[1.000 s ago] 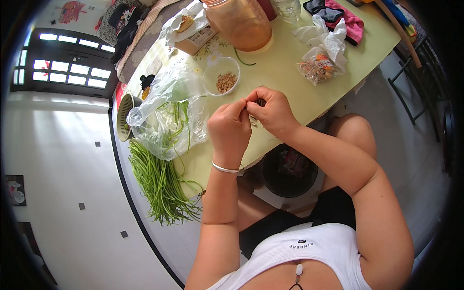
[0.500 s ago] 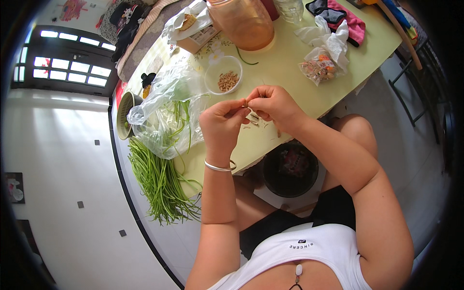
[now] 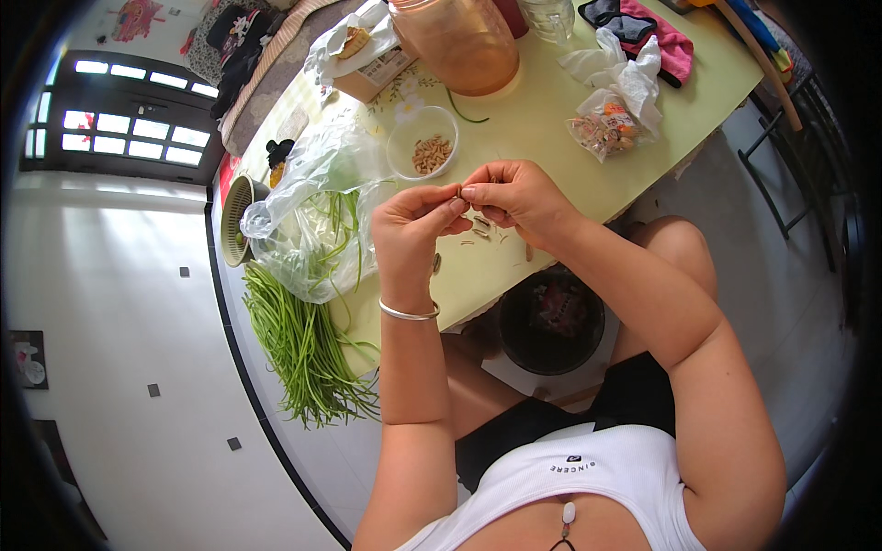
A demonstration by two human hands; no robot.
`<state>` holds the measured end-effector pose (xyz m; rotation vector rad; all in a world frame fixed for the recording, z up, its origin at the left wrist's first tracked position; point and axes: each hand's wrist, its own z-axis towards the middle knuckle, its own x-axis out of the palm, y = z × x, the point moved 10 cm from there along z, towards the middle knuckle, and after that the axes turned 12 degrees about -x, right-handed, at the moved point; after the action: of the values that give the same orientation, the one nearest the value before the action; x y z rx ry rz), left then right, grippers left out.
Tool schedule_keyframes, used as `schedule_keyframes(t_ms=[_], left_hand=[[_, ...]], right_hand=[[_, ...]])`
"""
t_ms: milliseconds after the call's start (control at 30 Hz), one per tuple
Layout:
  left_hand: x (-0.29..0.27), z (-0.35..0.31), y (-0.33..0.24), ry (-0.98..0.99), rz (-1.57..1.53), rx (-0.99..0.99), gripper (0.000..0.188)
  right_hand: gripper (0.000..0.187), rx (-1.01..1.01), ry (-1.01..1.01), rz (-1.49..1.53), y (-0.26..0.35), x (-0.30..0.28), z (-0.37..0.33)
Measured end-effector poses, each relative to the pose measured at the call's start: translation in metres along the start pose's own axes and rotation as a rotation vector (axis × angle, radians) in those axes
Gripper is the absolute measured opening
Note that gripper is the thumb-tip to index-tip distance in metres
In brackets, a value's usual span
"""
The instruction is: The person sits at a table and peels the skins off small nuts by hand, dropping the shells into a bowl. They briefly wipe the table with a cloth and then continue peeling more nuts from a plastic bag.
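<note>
Pale yellow tabletop [image 3: 570, 197] seen beneath the fingers [image 3: 487, 194] in head view. Small brown piece [image 3: 461, 196], kind not discernible, pinched between nearly closed fingers of left hand [image 3: 410, 219] and right hand [image 3: 520, 204]. Brown scraps [image 3: 481, 221] scattered just below the fingers; tan kernels [image 3: 431, 155] contained in clear round bowl [image 3: 398, 159] beyond them; green stalks [image 3: 299, 344] heaped to their left.

You are in a home, in what looks like its living room. Off your table's [image 3: 542, 129] far left edge runs a cushioned sofa [image 3: 276, 75] heaped with dark clothing [image 3: 237, 69]; beyond it stand a paned door [image 3: 138, 100] and a glossy white floor [image 3: 101, 275]. Your table mixes household things: long green stems [image 3: 299, 340] over its near left corner, a clear bowl [image 3: 418, 124] of small brown pieces [image 3: 430, 156], pink-and-grey cloth [image 3: 666, 55] by the far right corner.
</note>
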<state>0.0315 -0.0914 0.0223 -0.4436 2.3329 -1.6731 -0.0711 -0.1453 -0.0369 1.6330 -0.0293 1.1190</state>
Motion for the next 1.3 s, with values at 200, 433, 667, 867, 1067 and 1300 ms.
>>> schedule_keyframes(t_ms=[200,433,667,867,1067,1300], left_hand=[[0.006,-0.003,-0.003,-0.01,0.076,0.073,0.011],[0.009,0.004,0.011,0.074,-0.091,-0.018,0.011],[0.007,0.016,0.028,0.239,-0.293,-0.158,0.012],[0.009,0.014,0.023,0.187,-0.253,-0.119,0.011],[0.008,0.01,0.017,0.151,-0.143,-0.007,0.013],[0.007,0.015,0.027,0.232,-0.26,-0.158,0.008]], right_hand=[[0.008,-0.1,-0.071,-0.301,0.009,-0.006,-0.002],[0.005,-0.156,-0.073,-0.326,0.014,-0.005,-0.005],[0.006,-0.038,-0.042,-0.046,0.001,0.004,-0.006],[0.006,-0.039,-0.019,-0.013,0.001,0.002,-0.004],[0.003,-0.128,-0.092,-0.269,0.013,-0.002,-0.004],[0.005,-0.152,-0.063,-0.237,0.013,0.001,-0.005]])
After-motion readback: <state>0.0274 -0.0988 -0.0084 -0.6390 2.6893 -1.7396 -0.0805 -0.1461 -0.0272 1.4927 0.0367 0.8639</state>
